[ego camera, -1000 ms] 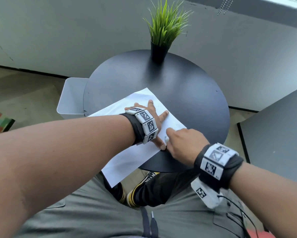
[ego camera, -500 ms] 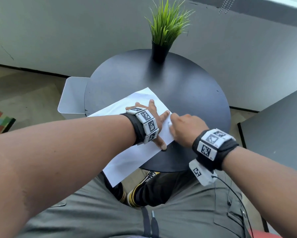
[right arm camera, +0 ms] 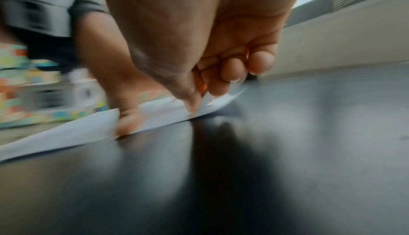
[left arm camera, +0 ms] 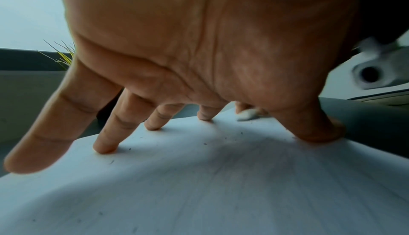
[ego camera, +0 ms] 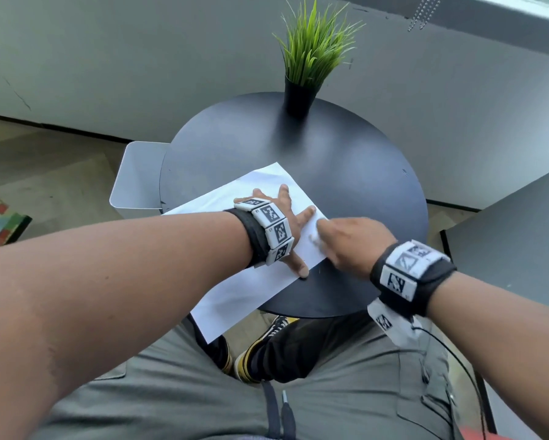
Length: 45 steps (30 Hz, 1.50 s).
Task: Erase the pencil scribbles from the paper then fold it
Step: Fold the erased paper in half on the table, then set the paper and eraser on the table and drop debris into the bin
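A white sheet of paper (ego camera: 251, 290) lies on the round black table (ego camera: 346, 160), its near corner hanging over the table's front edge. My left hand (ego camera: 290, 223) presses it flat with fingers spread; the left wrist view shows the fingertips (left arm camera: 104, 148) and thumb on the paper (left arm camera: 221, 177). My right hand (ego camera: 346, 239) pinches a small white eraser (ego camera: 314, 238) against the paper's right edge, between my left index finger and thumb. The eraser (left arm camera: 246, 114) shows blurred beyond the left palm. In the right wrist view my right hand (right arm camera: 199, 46) is blurred, its fingers curled over the paper (right arm camera: 66, 133).
A potted grass plant (ego camera: 311, 58) stands at the table's far edge. A white bin (ego camera: 136, 179) sits by the table's left side and a grey surface (ego camera: 514, 223) is at the right. Dark eraser crumbs dot the paper near my left hand. My knees are under the overhanging paper.
My right hand has slid the eraser away from me along the paper's right edge, from beside my left thumb toward the index finger. The left hand and paper have stayed put.
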Available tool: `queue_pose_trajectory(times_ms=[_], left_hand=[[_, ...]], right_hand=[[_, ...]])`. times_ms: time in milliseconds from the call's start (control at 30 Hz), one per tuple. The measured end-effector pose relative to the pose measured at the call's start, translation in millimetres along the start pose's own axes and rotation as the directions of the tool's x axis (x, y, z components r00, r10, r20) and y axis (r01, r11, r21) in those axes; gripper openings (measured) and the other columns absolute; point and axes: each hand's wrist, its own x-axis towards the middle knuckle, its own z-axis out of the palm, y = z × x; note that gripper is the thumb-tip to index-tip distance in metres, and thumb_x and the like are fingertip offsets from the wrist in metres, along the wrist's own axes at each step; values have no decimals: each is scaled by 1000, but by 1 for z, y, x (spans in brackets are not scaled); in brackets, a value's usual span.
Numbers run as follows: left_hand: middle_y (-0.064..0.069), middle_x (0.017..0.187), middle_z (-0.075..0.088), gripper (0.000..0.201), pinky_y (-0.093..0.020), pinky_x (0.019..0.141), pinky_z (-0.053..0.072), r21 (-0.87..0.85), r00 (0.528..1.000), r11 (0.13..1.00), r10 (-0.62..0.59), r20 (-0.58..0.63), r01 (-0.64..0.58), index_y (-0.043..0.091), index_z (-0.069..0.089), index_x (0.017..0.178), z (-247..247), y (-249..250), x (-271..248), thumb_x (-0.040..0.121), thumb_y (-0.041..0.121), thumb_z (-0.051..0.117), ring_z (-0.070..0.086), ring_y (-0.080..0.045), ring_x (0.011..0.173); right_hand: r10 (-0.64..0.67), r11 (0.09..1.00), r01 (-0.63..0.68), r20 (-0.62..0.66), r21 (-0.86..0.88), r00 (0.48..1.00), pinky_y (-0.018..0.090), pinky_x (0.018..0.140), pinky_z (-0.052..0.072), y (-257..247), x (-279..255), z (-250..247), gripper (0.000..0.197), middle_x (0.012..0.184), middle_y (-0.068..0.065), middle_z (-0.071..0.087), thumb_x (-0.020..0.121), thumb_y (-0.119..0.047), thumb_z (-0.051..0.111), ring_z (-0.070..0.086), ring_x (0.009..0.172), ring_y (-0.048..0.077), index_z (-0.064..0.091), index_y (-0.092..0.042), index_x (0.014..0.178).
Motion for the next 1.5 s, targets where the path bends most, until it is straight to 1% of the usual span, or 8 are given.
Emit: queue_pose_trajectory(times_ms=[233, 433, 533, 700, 867, 1033, 1167, 1500], left_hand=[[-17, 164, -27, 149, -74, 106, 31, 46, 1000, 999, 21, 14, -22, 47, -16, 155, 1, 0, 7, 34, 105, 49, 27, -70, 134], [-13, 167, -20, 162, -71, 101, 36, 64, 999, 997, 40, 24, -42, 46, -14, 155, 0, -1, 10, 10, 103, 30, 37, -65, 130], [-12, 167, -22, 159, -72, 103, 33, 59, 999, 997, 43, 17, -44, 47, -16, 155, 4, -2, 13, 15, 104, 33, 34, -64, 134], [-13, 167, -21, 160, -70, 100, 38, 76, 998, 996, 50, 22, -52, 46, -16, 155, 1, -1, 13, 13, 105, 31, 40, -63, 130], [-10, 167, -23, 155, -69, 103, 36, 54, 999, 998, 36, 14, -36, 49, -17, 154, 4, -3, 10, 20, 106, 35, 33, -65, 133], [-13, 168, -15, 150, -71, 101, 38, 45, 998, 997, 61, -26, -60, 46, -13, 156, 3, -3, 6, 32, 106, 45, 35, -67, 130], [-6, 169, -6, 138, -69, 93, 46, 24, 996, 999, 49, -75, -47, 45, -3, 158, 7, -6, -5, 47, 101, 56, 21, -66, 139], [-5, 159, 21, 110, -58, 98, 44, -81, 987, 997, -19, -159, 6, 39, 19, 158, 17, -15, -13, 68, 99, 41, 29, -40, 138]], right_hand=[[-111, 994, 111, 11, 1, 994, 33, 56, 35, -24, -20, 7, 19, 76, -7, 42, 96, -36, 40, 57, 77, 28, 28, -24, 85], [174, 981, -163, -96, 109, 980, 37, 59, 46, 14, -5, 5, 29, 75, 1, 55, 99, -44, 31, 60, 74, 34, 29, -20, 81], [-40, 997, 44, -56, 68, 998, 35, 56, 39, -25, -24, 12, 24, 76, -2, 53, 97, -40, 35, 58, 74, 33, 28, -23, 82], [236, 965, -229, -51, 127, 970, 36, 58, 37, 14, -9, 7, 28, 75, 2, 52, 99, -42, 32, 48, 66, 33, 29, -20, 82], [-77, 996, 77, 7, 48, 997, 35, 56, 38, -28, -26, 10, 20, 73, -6, 40, 96, -34, 38, 51, 71, 29, 28, -23, 83], [135, 989, -130, -70, 75, 988, 34, 58, 37, 10, 6, -1, 24, 77, -2, 50, 99, -41, 34, 59, 78, 31, 34, -20, 86], [-66, 997, 67, -39, 46, 997, 33, 55, 35, -28, -10, 5, 17, 74, -6, 44, 98, -35, 39, 54, 71, 27, 33, -24, 87], [443, 863, -451, 90, 228, 892, 42, 89, 47, 76, -5, 7, 21, 118, 8, 61, 97, -38, 41, 53, 108, 33, 50, -25, 111]])
